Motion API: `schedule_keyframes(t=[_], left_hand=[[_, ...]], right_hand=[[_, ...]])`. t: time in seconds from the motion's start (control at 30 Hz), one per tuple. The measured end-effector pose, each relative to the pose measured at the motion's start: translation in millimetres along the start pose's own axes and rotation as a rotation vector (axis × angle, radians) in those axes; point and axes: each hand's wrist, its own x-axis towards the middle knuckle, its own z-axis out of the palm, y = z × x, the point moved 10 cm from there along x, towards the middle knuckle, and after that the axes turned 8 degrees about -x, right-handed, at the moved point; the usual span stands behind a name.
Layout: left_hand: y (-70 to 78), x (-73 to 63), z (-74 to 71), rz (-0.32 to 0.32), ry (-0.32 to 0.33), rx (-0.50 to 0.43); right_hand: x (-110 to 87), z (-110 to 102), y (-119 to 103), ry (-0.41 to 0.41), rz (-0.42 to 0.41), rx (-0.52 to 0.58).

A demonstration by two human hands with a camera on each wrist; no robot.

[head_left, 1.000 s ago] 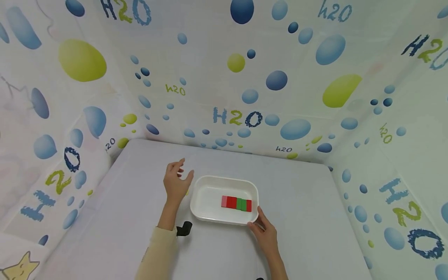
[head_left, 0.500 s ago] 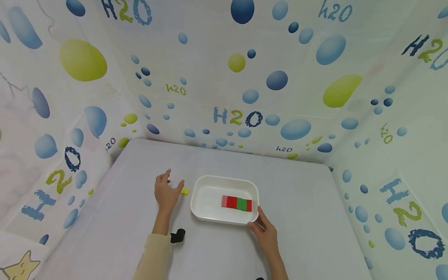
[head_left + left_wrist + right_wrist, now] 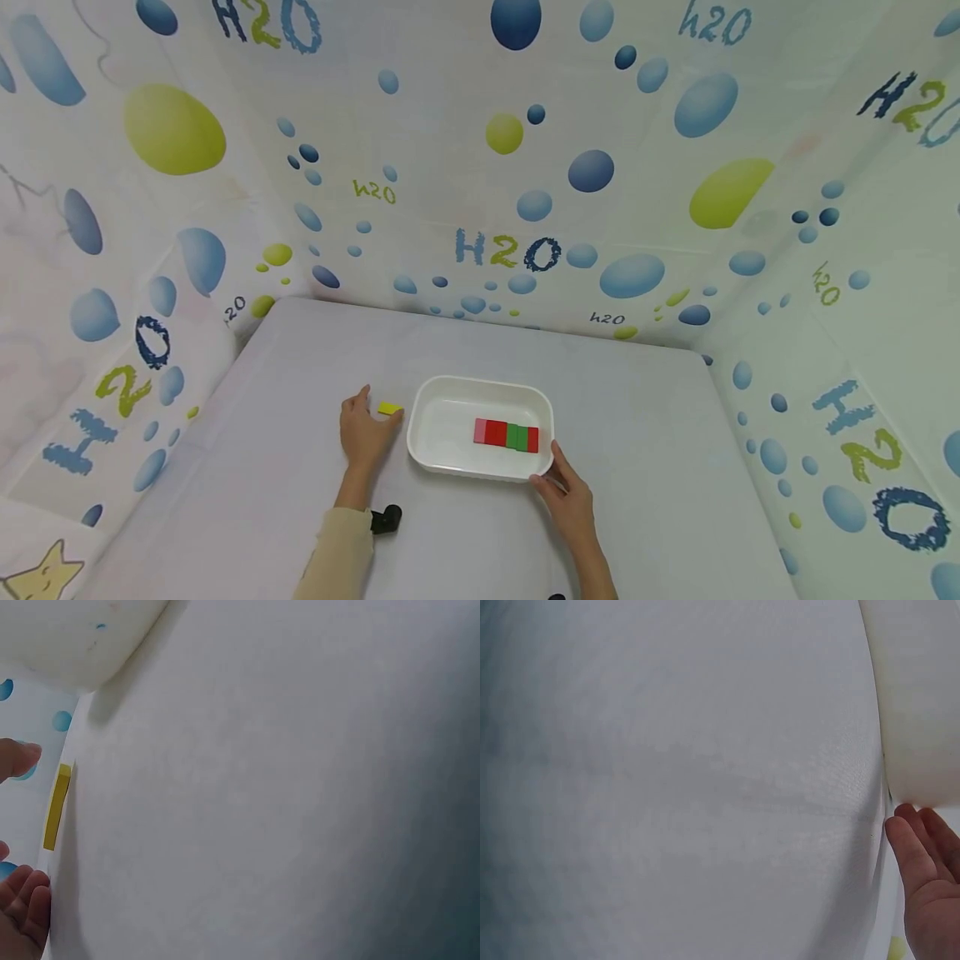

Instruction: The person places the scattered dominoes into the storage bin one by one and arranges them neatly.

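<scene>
On the table lies a small yellow block (image 3: 389,408), left of a white tray (image 3: 442,450). My left hand (image 3: 366,433) is spread around that block, thumb on the near right side and fingers on the left. In the left wrist view the yellow block (image 3: 57,807) stands between thumb and fingers with gaps to both. My right hand (image 3: 567,500) holds the tray's near right corner, thumb along the front and fingers on the right side. Inside the tray, a row of flat blocks (image 3: 495,433) runs pink, red, green and red.
The table (image 3: 645,467) has a white cover. Behind and beside it hang white curtains (image 3: 420,142) with blue and green drops and H2O lettering. A black device (image 3: 387,519) sits at my left wrist.
My left hand first moved left and toward me, uncovering the yellow block, then lowered around it. The right hand and the tray have stayed put.
</scene>
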Motion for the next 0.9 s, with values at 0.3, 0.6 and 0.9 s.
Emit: schedule_keyframes(t=[0.3,0.6,0.9], left_hand=[[-6.5,-3.7,5.7,-0.038,0.006,0.024],[-6.9,-8.0,8.8,-0.023,-0.003,0.039],[-2.7,-9.6,6.9,0.012,0.028,0.046]], right_hand=[[-0.5,0.4,-1.1,0.001,0.000,-0.012],[0.7,0.1,0.8,0.008,-0.014,-0.014],[1.0,1.5,4.3,-0.001,0.010,-0.022]])
